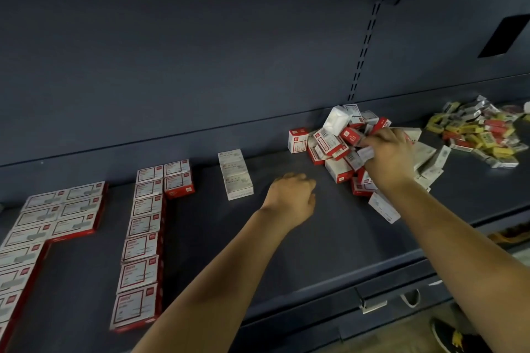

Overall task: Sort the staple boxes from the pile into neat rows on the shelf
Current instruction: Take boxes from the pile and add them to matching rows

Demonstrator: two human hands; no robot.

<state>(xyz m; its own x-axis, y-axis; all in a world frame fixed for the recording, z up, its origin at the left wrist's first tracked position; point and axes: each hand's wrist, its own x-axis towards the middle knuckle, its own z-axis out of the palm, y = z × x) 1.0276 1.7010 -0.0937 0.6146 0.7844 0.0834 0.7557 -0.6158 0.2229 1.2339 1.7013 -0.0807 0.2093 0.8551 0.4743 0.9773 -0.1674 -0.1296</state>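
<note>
**Red-and-white boxes, half sorted on a dark shelf**

Cardboard staple boxes lie on a dark grey metal shelf with a matte, faintly scuffed surface. At its right centre sits the pile: small red-and-white boxes tumbled at all angles, some on end, some flat, one showing a plain white face. The right hand reaches into the pile, its fingers curled round a small white box. The left hand hovers over bare shelf just left of the pile, fingers loosely curled, holding nothing.

Three sorted groups lie flat to the left. A wide row of larger boxes, two abreast, runs to the left edge. A middle row of squarer boxes, white tops framed in red, runs from the back towards the front lip, with a second short column beside its far end. A short white row lies nearest the left hand. Print on all the lids is too blurred to read.

Open shelf lies between the rows and in front of the pile. Farther right, well apart, a heap of yellow, red and grey packets is spread out.
</note>
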